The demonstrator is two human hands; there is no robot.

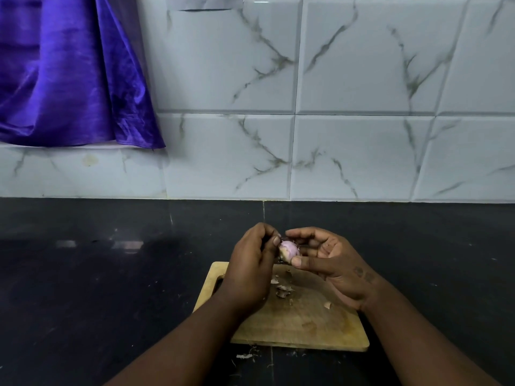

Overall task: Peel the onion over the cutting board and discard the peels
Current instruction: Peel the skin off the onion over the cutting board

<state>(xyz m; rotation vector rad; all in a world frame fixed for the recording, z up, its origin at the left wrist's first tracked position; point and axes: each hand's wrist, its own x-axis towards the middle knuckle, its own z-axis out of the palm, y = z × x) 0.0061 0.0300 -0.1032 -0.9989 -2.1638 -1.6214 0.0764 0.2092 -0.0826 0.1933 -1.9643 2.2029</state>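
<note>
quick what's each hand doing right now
Left hand: fingertips pinched at the onion, apparently on its peel.
Right hand: closed on the onion, above the cutting board.

- Onion (289, 253): I see only a pale patch; fingers cover the rest.
- Cutting board (306, 327): far-left part hidden under left hand (249, 277).
- Purple cloth (69, 71): cut off at top and left edges.

There is only one view, from the person's head. It looks forward and down on the black stone counter (83, 274), quite near. The rectangular wooden cutting board (306, 324) lies at 6 o'clock, the white marbled tile wall (362, 79) at 12 o'clock.
</note>
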